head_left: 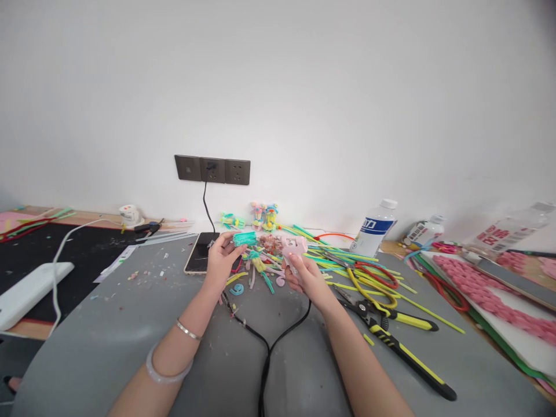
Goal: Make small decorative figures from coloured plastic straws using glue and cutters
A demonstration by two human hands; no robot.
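Observation:
My left hand (223,253) is closed, pinching a teal bundle of fuzzy pipe cleaner (245,238) between thumb and fingers. My right hand (304,274) grips a small pink hot glue gun (294,245) by its handle; a black cord (290,328) runs down from it. The gun's front end points toward the teal bundle, and whether they touch cannot be made out. Just below the bundle lies a yellow and teal pipe cleaner figure (258,263). Around it are loose pink and teal pieces, including a blue coil (237,289).
Scissors (376,289) and yellow-black pliers (397,341) lie right of my right hand among yellow-green pipe cleaners (417,298). A white bottle (373,229) stands behind them. A phone (202,253) lies left. Small figures (264,216) stand by the wall below a socket panel (212,169).

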